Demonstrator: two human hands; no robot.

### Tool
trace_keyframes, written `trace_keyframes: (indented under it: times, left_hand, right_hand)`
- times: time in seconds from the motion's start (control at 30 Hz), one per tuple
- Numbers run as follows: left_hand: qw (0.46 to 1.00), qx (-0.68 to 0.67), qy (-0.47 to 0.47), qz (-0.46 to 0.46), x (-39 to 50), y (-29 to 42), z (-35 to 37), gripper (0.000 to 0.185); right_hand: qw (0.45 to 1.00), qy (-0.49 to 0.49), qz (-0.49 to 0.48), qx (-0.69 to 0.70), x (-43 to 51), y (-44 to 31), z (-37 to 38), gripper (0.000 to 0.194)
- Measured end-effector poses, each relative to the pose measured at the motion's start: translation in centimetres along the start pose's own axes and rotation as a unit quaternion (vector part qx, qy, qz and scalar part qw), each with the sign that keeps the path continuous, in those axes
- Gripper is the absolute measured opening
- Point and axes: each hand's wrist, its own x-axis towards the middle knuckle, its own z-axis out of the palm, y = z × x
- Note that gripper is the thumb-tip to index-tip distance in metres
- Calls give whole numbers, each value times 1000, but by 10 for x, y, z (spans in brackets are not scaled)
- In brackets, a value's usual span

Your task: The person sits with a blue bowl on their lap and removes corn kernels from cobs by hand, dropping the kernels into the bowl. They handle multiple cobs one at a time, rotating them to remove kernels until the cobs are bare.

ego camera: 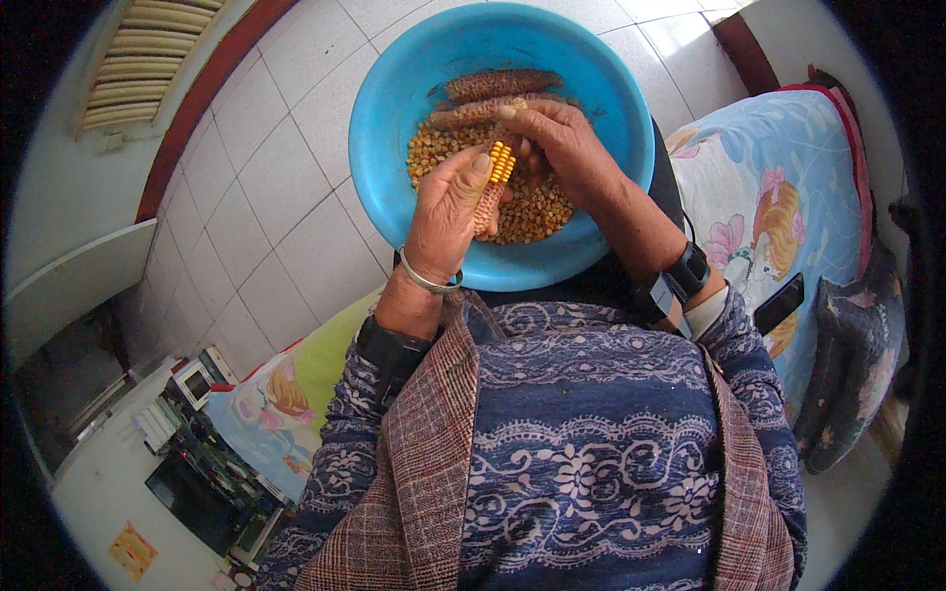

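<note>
My left hand point(451, 203) grips a partly shelled corn cob point(488, 207). Yellow kernels point(502, 162) still cover its upper part, while the lower part is bare and pinkish. Close beside it, my right hand point(565, 144) is curled around what looks like a bare cob, whose tip point(520, 103) shows by the thumb; the fingers hide most of it. Both hands are over a blue plastic basin point(392, 244). Loose corn kernels point(528, 214) lie in the basin. Stripped cobs point(502, 85) rest on its far side.
The basin is at my lap above a tiled floor point(295, 170). To the right is a seat with a patterned cover point(702, 162), bearing a dark phone point(779, 305) and a dark cushion point(850, 377). A patterned cloth point(259, 414) and a dark screen point(192, 502) are at lower left.
</note>
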Motion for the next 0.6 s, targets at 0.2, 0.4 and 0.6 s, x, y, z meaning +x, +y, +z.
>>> trace_keyframes:
  times: [0.2,0.4,0.6]
  left_hand:
    - [1000,-5,-1,2,-1,-1,-1,49]
    - [1000,2,0,7,0,-2,-2,49]
    - [1000,-14,-6,16,1,-2,-3,50]
  right_hand:
    - [1000,10,2,14,-1,0,1,30]
    - [1000,25,10,-13,2,1,1,29]
    - [1000,1,5,3,0,1,0,29]
